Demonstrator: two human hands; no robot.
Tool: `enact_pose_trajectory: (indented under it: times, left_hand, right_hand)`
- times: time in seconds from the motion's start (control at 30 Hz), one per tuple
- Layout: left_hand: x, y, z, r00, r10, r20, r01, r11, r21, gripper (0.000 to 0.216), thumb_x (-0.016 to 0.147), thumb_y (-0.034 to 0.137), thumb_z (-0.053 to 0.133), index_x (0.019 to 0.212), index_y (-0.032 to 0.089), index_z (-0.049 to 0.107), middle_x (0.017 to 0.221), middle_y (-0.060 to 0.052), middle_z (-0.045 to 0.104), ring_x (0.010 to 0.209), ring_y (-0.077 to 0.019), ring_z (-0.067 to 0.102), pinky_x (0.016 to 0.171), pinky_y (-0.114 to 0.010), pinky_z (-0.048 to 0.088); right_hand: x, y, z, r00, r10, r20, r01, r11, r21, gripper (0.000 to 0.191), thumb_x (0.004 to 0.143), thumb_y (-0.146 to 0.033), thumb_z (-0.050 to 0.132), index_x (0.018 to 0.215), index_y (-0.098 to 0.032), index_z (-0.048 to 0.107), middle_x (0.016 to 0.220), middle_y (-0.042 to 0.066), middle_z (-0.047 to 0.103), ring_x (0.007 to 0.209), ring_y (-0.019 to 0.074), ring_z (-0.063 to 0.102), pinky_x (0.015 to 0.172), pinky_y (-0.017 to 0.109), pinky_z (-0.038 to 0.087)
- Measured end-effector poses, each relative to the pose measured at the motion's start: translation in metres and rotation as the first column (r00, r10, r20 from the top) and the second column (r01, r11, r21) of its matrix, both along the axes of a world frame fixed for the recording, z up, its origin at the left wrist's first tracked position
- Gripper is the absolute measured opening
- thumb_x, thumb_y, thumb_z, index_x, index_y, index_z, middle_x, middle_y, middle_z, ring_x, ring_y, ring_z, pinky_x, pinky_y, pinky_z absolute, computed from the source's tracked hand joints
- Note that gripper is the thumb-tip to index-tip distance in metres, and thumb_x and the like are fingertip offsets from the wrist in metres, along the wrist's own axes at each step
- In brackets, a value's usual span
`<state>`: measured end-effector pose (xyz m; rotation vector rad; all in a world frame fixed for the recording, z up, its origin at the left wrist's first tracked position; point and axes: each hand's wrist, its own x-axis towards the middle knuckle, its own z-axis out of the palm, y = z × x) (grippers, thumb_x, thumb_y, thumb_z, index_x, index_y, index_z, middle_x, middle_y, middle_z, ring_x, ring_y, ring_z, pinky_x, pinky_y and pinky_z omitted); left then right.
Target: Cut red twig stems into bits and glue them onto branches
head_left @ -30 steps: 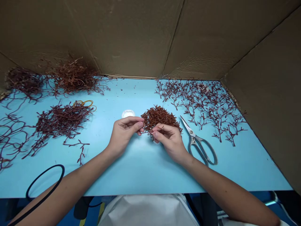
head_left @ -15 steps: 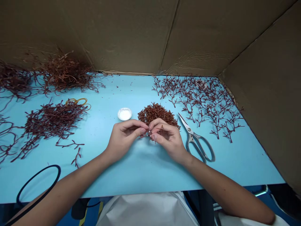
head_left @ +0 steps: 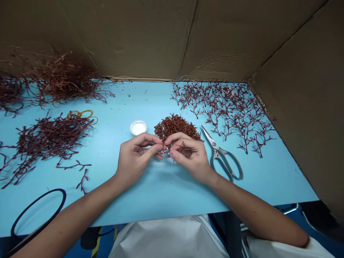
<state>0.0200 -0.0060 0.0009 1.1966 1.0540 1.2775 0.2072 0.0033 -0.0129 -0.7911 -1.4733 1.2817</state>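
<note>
Head view: the left hand (head_left: 133,154) and right hand (head_left: 189,156) curl toward each other above a pale blue tabletop (head_left: 150,202), their fingertips (head_left: 159,147) pinching a thin reddish-brown twig (head_left: 167,151). Just behind lies a heap of short reddish-brown twig pieces (head_left: 176,126), with a small round white dish (head_left: 138,127) to its left and steel scissors with grey loop handles (head_left: 223,156) to its right.

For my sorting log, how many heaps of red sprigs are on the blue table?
5: far-left back heap, back-left heap, front-left heap, centre heap, back-right spread heap. Stray sprigs not counted.
</note>
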Motion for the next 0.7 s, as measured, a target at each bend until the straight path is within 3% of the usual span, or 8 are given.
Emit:
enact_pose_trajectory:
  times: [0.13, 0.3, 0.7]
  left_hand:
    - [0.0006, 0.0004, -0.0017, 0.999, 0.033, -0.039, -0.030, 0.997, 0.076, 0.008, 0.081, 0.010, 0.080, 0.084, 0.018, 0.079, 0.079, 0.000, 0.077, 0.068, -0.0123, 0.075, 0.066, -0.019, 0.065]
    - [-0.0015, 0.0015, -0.0047, 0.998, 0.005, -0.057, -0.001, 0.997, 0.072, 0.006, 0.083, 0.012, 0.080, 0.085, 0.018, 0.080, 0.080, -0.001, 0.080, 0.073, -0.0136, 0.077, 0.070, -0.020, 0.066]
    - [-0.0048, 0.0028, -0.0093, 0.992, -0.033, -0.125, 0.052, 0.987, 0.154, 0.012, 0.083, 0.009, 0.082, 0.086, 0.021, 0.082, 0.081, 0.001, 0.082, 0.073, -0.0121, 0.078, 0.071, -0.016, 0.064]
  right_hand:
    - [0.0009, 0.0005, -0.0005, 1.000, -0.011, 0.018, 0.011, 1.000, 0.012, 0.010, 0.089, -0.023, 0.078, 0.079, -0.022, 0.077, 0.106, 0.007, 0.074, 0.096, 0.0179, 0.070, 0.083, 0.032, 0.060]
    - [0.0001, 0.0005, -0.0004, 0.999, -0.028, 0.033, 0.027, 0.999, 0.027, 0.011, 0.088, -0.022, 0.078, 0.077, -0.022, 0.076, 0.102, 0.007, 0.075, 0.092, 0.0173, 0.070, 0.079, 0.031, 0.059]
    - [-0.0002, 0.0006, -0.0005, 0.997, -0.037, 0.063, 0.034, 0.998, 0.057, 0.011, 0.086, -0.019, 0.078, 0.076, -0.021, 0.075, 0.096, 0.005, 0.073, 0.087, 0.0156, 0.070, 0.076, 0.030, 0.059]
